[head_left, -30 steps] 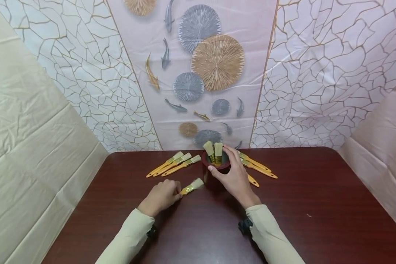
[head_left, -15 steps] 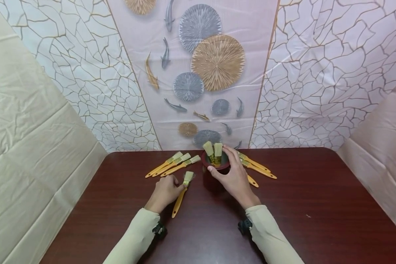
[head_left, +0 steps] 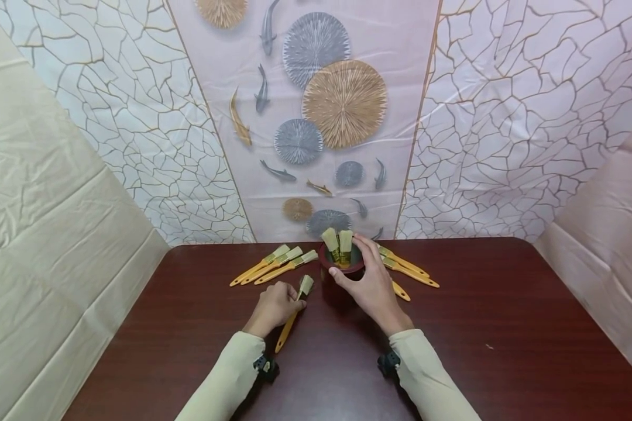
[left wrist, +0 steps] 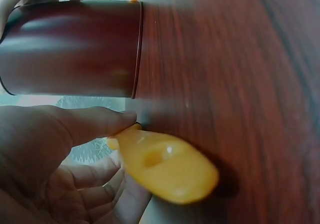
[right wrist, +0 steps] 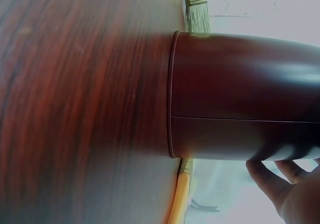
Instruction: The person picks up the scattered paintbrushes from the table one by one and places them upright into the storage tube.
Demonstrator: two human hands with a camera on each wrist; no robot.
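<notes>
My left hand (head_left: 276, 305) pinches a paintbrush (head_left: 287, 331) near its metal band. Pale bristles point away from me and the yellow handle slants back toward me. In the left wrist view the handle's rounded end (left wrist: 175, 169) with its hole shows large, close over the table. My right hand (head_left: 371, 286) holds a dark red, round cup (head_left: 323, 257), thumb at the near rim and fingers at the far right side. Two paintbrushes (head_left: 345, 241) stand in the cup, bristles up. The right wrist view shows the cup (right wrist: 240, 83) upright on the table, with right fingertips (right wrist: 262, 176) against its wall.
Three yellow-handled paintbrushes (head_left: 274, 264) lie left of the cup on the dark red wooden table (head_left: 484, 316). Several more paintbrushes (head_left: 408, 272) lie to its right, partly hidden by my right hand. A patterned cloth (head_left: 469, 146) hangs behind the table's far edge.
The paintbrush in my left hand has swung from bristles pointing right to bristles pointing away, its handle coming into view. That hand has shifted slightly right. My right hand stays on the cup.
</notes>
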